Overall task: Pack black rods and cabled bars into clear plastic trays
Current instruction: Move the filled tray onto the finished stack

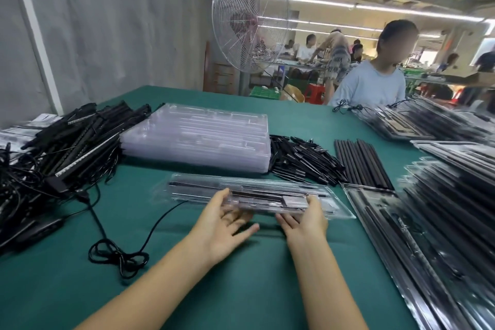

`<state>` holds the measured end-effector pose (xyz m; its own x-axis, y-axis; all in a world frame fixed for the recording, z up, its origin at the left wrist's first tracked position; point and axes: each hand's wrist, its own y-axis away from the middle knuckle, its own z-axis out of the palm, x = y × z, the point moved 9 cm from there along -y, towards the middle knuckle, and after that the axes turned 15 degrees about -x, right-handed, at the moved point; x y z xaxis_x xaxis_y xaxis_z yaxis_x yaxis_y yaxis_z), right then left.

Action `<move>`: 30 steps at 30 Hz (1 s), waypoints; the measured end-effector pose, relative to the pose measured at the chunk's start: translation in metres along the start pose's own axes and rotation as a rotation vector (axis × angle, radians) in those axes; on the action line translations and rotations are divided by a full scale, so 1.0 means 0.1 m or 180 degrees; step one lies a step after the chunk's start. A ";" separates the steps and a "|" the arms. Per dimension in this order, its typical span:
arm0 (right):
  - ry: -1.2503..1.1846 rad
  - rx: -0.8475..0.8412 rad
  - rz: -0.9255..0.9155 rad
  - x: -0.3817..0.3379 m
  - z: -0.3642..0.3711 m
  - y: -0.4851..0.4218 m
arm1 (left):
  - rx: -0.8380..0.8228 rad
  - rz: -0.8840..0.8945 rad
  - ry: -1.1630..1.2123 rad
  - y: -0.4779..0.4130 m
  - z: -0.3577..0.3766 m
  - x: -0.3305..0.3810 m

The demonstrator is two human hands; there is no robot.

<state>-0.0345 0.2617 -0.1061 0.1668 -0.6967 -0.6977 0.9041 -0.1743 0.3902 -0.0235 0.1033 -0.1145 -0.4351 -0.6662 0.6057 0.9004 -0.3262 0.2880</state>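
Head view: left hand [222, 224], right hand [306, 220] seemingly grip tray [257, 189] lying left-to-right.

No legible text, brand, number or sign anywhere. Printed sheets [44, 117] at the far left of the green table [241, 284], too blurred to read. Letter-like pattern on a distant worker's garment [339, 61], equally indecipherable.

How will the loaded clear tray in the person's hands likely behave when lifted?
The clear tray looks thin and long, so it probably sags beyond the left hand and right hand at its middle. Its glossy plastic may be slippery. The black rods seated in it could shift if it tilts.
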 end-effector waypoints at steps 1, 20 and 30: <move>0.0062 -0.0042 0.0057 -0.03 -0.05 -0.02 | -0.0117 -0.0397 -0.0309 0.08 -0.03 -0.02; 0.1036 -0.0984 -0.1325 -1.21 0.32 0.34 | 0.0119 0.0986 -0.6041 -0.17 0.26 1.80; 0.0908 -0.1092 -0.1219 -1.65 0.80 0.03 | -0.0155 0.0194 -0.5025 -0.33 0.68 1.57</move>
<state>-0.0914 0.3203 0.0583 -0.1405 -0.4053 -0.9033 0.9885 -0.1085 -0.1051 -0.1214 0.0553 0.0219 0.0721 0.6521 0.7547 0.9011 -0.3670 0.2311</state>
